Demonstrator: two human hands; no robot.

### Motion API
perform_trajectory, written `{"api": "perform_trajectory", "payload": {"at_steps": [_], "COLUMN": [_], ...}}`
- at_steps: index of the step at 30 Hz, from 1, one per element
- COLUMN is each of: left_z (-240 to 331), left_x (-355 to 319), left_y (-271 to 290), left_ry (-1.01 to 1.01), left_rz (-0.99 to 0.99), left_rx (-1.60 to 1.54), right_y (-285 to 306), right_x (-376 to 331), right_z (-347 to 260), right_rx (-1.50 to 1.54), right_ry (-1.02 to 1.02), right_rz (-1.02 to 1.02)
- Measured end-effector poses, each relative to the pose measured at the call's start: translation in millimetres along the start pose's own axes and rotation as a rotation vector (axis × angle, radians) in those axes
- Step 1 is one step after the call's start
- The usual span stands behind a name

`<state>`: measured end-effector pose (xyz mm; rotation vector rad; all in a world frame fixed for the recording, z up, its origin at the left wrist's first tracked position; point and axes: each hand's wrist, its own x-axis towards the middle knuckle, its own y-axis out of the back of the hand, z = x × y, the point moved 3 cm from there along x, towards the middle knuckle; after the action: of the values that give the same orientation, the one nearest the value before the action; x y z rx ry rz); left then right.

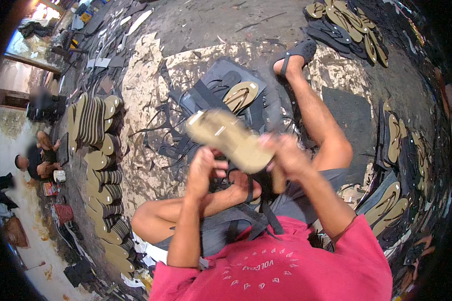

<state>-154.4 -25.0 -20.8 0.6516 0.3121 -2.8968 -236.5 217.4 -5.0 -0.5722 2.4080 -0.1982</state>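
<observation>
A tan flip-flop sole (228,138), smeared by motion, is held up in front of me over my lap. My right hand (286,153) is blurred and closed on the sole's right end. Close under the sole's lower left edge is my left hand (206,168), its fingers partly bent and apart, with nothing plainly in them. Below my right hand shows a blurred tan-brown piece (278,179) whose kind I cannot make out. Beyond the sole, a finished tan flip-flop (241,96) with dark straps lies on a dark board (225,67), among black strips.
Stacked tan-topped flip-flops (103,188) line the left side. More flip-flops lie at the far right (344,22) and near right (386,203). Black scraps (173,150) litter the floor mat (140,90). Another person (40,158) sits at the far left.
</observation>
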Motion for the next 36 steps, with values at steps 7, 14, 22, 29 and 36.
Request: {"api": "perform_trajectory", "payload": {"at_steps": [7,14,22,29,36], "left_z": [-1.2,2.1,74.9,-105.9,-87.0], "left_x": [195.2,268.8,67.0,0.7,7.1], "left_y": [-43.9,-78.9,-5.1,25.4,-12.4], "left_ry": [-0.477,-0.193,-0.751,0.156,0.233], "left_rz": [0.033,-0.134,-0.127,0.722,0.200], "left_rx": [0.999,1.441,1.107,-0.732,-0.815], "right_y": [57.4,74.6,43.5,-10.1,5.6], "right_x": [-13.0,-18.5,36.6,27.4,-4.7], "right_z": [-51.0,-10.7,22.9,49.4,28.4], "right_rx": [0.346,0.280,0.687,0.055,0.026], "right_ry": [0.497,0.405,0.012,0.095,0.232], "right_rz": [0.310,0.526,0.069,0.295,0.163]}}
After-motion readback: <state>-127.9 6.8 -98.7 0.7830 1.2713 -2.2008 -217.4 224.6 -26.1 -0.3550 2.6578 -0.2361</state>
